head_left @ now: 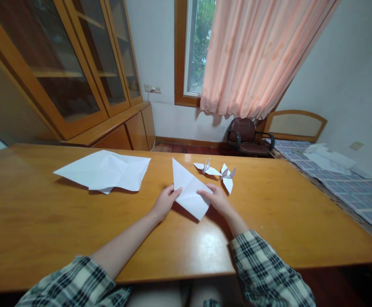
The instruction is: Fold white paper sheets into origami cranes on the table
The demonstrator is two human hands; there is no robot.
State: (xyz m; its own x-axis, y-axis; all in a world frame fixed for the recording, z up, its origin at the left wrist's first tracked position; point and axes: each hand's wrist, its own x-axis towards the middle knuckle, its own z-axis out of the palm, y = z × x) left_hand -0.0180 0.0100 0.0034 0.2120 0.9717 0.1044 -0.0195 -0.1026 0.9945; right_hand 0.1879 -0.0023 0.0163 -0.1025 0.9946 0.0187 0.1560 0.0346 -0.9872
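Left hand [165,202] and right hand [219,198] both have the folded paper [189,195] pinched, grip pretty narrow (paper crane [227,175] sits just past the right).

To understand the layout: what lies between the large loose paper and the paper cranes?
In the head view, the folded sheet, held by the left hand and right hand, lies there.

Paper cranes [227,184] obstruct just beyond right fingers [206,195]; creased sheets [104,172] block far left; tabletop [301,213] passable at right
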